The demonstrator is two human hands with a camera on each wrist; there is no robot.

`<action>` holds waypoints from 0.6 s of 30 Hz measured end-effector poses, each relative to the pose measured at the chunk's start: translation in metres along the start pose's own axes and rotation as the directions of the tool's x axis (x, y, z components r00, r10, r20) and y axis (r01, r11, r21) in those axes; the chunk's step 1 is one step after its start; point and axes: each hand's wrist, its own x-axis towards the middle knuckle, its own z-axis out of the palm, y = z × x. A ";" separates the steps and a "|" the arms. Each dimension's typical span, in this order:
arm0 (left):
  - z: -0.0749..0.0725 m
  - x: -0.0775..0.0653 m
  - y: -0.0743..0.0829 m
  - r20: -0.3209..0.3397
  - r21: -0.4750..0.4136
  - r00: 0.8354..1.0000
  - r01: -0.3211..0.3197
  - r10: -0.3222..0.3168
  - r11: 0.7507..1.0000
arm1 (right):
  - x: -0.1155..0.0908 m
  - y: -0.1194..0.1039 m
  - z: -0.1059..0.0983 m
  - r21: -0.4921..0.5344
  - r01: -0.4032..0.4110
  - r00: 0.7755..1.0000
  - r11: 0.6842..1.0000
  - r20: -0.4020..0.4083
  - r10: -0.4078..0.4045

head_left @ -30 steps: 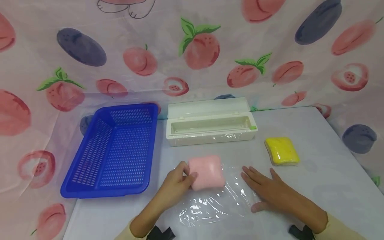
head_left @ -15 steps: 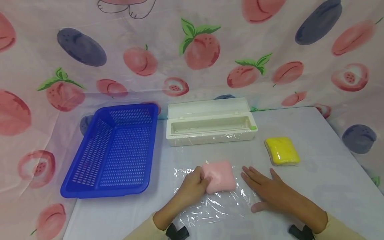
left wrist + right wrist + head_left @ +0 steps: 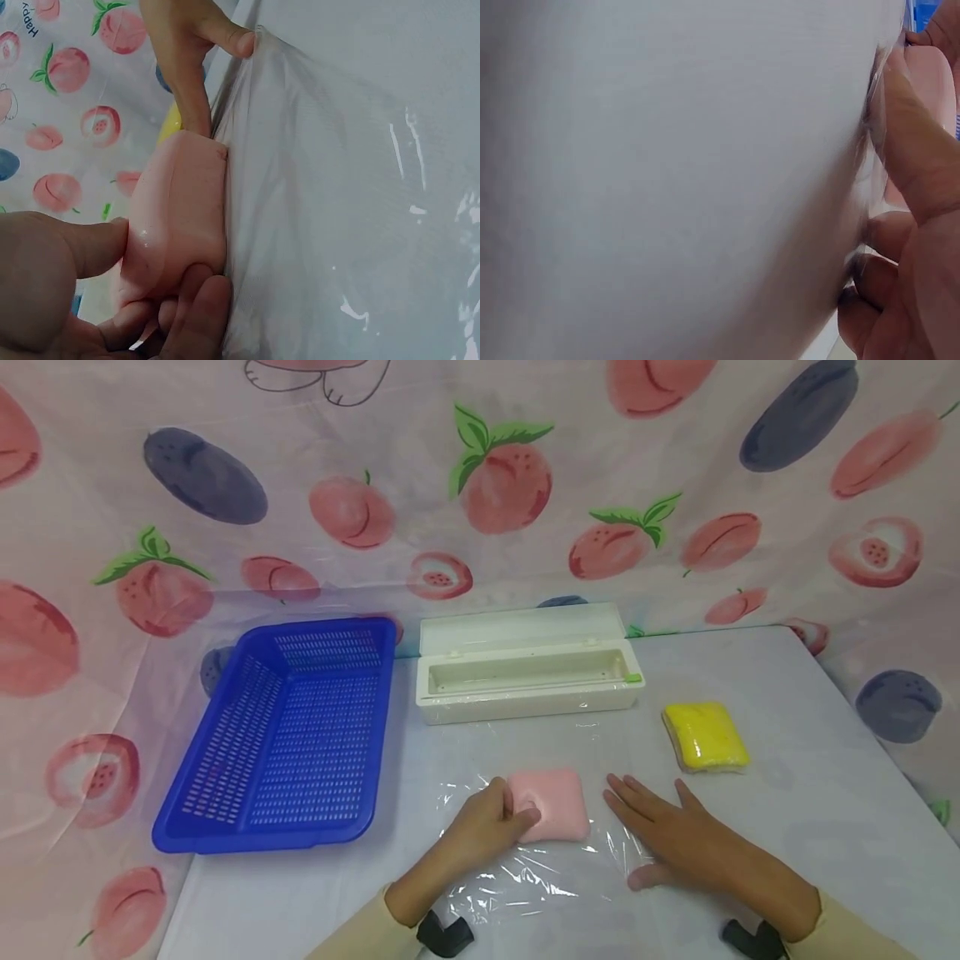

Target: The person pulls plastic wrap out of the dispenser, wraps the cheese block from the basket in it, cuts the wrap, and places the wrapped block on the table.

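Note:
My left hand grips a pink, rounded, square block by its left side. In the left wrist view, its thumb lies on the upper face of the pink block and the fingertips are at the lower edge. Clear plastic film is spread on the table beneath the block. At the film's right edge, my right hand rests with fingers straight and spread. Up close in the right wrist view, film bunches at the right thumb.
Behind the film stands a long white cling film dispenser, its lid raised. A blue perforated basket sits on the left. A yellow square block with a glossy surface lies at the right. A fruit-patterned cloth hangs behind the table.
My left hand has moved the pink block right and slightly nearer, lowering it onto the film; its thumb has shifted further over the block. My right hand has stayed in place.

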 end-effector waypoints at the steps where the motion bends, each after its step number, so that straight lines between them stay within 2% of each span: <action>1: 0.000 0.001 -0.001 0.003 0.003 1.000 0.006 -0.006 1.000 | 0.000 0.000 0.000 0.000 -0.005 1.000 1.000 0.005 0.005; 7: 0.004 0.003 -0.006 -0.017 0.025 1.000 0.012 -0.012 1.000 | -0.001 0.007 0.003 0.029 -0.006 1.000 1.000 0.016 0.005; 11: 0.006 0.004 -0.005 -0.027 0.043 1.000 0.011 -0.010 0.999 | -0.003 0.013 0.004 0.097 -0.004 1.000 0.995 0.031 0.000; 15: 0.006 0.003 -0.002 -0.027 0.058 1.000 0.014 -0.013 0.998 | -0.010 0.022 -0.002 0.183 0.009 0.999 0.983 0.034 -0.016; 18: 0.004 0.000 0.000 -0.027 0.063 0.999 0.023 -0.021 0.998 | -0.017 0.029 -0.008 0.184 -0.007 1.000 0.983 0.022 0.003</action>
